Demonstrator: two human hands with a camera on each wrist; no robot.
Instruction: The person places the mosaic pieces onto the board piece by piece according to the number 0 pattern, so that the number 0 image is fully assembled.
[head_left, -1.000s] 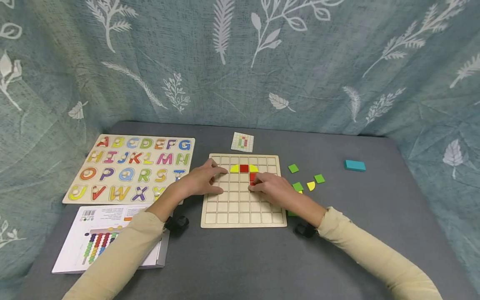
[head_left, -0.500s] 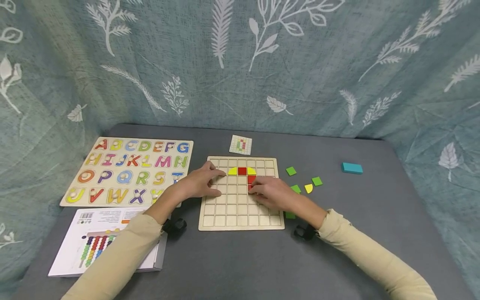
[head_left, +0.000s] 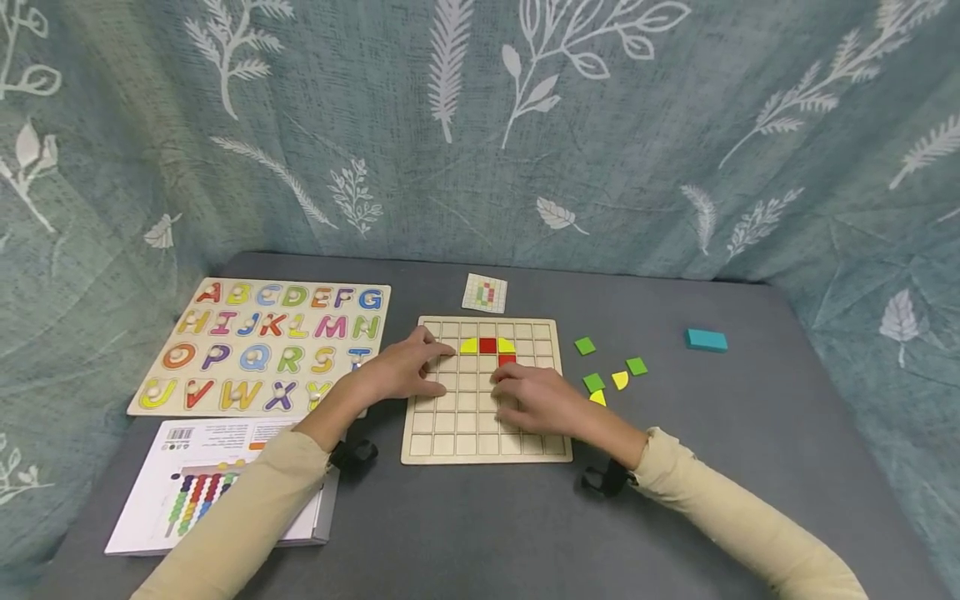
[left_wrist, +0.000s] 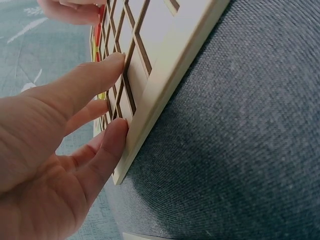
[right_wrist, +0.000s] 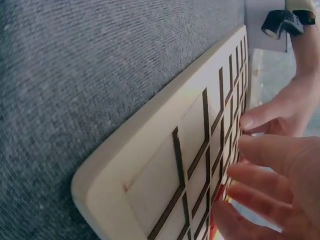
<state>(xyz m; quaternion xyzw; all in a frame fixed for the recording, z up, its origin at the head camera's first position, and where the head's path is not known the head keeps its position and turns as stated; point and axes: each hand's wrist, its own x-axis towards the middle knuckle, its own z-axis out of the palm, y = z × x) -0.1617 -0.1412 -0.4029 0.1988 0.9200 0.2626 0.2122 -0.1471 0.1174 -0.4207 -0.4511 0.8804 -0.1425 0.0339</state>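
Head: grid board [head_left: 465, 447] flat on bench [head_left: 480, 533], red tiles [head_left: 487, 345] and yellow tiles [head_left: 468, 346] in upper cells. Left hand [head_left: 401, 367] spread over left edge, right hand [head_left: 543, 402] loosely bent near red.
Left wrist: fingertips touch board, grasping nothing.
Right wrist: fingers apart, nothing visibly held.

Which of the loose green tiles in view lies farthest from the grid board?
In the head view, the rightmost green tile, beside a yellow piece. The other two, the upper tile and the lower tile, lie closer to the grid board.
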